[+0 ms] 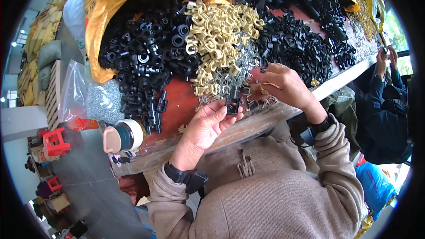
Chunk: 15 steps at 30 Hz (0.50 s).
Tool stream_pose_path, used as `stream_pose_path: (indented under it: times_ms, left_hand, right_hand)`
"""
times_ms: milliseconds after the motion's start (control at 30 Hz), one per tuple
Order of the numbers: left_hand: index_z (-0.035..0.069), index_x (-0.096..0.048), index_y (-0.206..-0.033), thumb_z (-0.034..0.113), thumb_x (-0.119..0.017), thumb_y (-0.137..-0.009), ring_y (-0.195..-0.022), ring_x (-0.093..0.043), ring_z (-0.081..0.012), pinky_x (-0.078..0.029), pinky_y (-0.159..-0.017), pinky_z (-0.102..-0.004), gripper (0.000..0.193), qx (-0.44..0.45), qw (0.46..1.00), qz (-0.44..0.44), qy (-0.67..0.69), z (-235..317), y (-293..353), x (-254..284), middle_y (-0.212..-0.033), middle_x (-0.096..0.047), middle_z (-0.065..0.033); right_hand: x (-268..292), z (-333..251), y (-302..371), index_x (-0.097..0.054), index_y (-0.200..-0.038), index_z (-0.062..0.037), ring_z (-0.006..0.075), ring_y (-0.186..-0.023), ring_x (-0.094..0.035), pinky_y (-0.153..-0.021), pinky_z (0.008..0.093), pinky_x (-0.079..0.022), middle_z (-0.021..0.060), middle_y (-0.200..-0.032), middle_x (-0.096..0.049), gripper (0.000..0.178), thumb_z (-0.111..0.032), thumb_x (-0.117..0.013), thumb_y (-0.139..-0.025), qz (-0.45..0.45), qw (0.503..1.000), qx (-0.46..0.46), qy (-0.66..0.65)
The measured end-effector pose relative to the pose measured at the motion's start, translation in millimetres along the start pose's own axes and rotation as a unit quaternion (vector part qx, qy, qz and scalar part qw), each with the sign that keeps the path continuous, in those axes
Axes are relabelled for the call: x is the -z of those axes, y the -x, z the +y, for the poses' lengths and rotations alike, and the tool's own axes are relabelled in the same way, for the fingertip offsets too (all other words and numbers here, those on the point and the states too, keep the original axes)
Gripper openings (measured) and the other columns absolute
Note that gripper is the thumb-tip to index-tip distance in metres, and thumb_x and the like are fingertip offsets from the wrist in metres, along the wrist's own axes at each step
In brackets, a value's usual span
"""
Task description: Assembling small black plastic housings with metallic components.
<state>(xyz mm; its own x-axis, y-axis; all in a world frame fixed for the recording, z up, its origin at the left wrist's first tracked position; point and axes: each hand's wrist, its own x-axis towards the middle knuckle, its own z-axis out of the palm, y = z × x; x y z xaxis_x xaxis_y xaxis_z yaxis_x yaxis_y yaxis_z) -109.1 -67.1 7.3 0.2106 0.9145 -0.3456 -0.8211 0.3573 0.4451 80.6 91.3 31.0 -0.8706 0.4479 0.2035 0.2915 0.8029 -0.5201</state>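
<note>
My left hand [208,126] is closed around a black plastic fitting [233,102] with a slim stem pointing up, held just above the table's near edge. To the right, my right hand [285,84] reaches over the near side of the parts with its fingers curled together. Whatever its fingertips pinch, if anything, is hidden. Between and beyond the hands lie a heap of cream-coloured clips [221,31], small silvery metal pieces [237,73] and a pile of small black clips [294,46]. More black fittings [146,57] are heaped at the left.
An orange woven sack [95,31] lies open behind the black fittings. A clear bag of small screws [104,102] and a lidded cup [133,133] stand at the table's left end. A red stool [56,143] is on the floor. Another person [385,106] works at the far right.
</note>
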Motion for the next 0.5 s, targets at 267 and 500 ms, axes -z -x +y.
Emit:
stream_pose_path:
  times_ms: [267,500]
  left_hand:
    - [0.001,-0.053,-0.102,0.01,-0.05,-0.084,-0.092,-0.056,-0.0221,-0.047,-0.078,-0.0249,0.021,-0.017,0.998,0.052,0.021,11.4,-4.2,3.0,-0.101,-0.056,-0.0147]
    - [0.002,-0.052,-0.1,0.011,-0.05,-0.084,-0.092,-0.056,-0.0221,-0.047,-0.078,-0.0253,0.019,-0.03,0.996,0.075,0.024,9.1,-5.0,8.1,-0.1,-0.056,-0.0143]
  right_hand:
    - [-36.7,18.9,-28.3,-0.055,-0.078,-0.0053,0.0253,-0.061,-0.05,-0.054,0.0332,-0.042,0.0078,-0.071,-0.05,0.01,-0.011,-0.058,-0.07,0.041,0.988,0.046,0.141]
    - [-29.9,19.3,-12.1,-0.056,-0.09,-0.0025,0.012,-0.054,-0.05,-0.049,0.0242,-0.042,0.0054,-0.071,-0.056,0.015,-0.009,-0.057,-0.077,0.009,0.96,-0.167,-0.224]
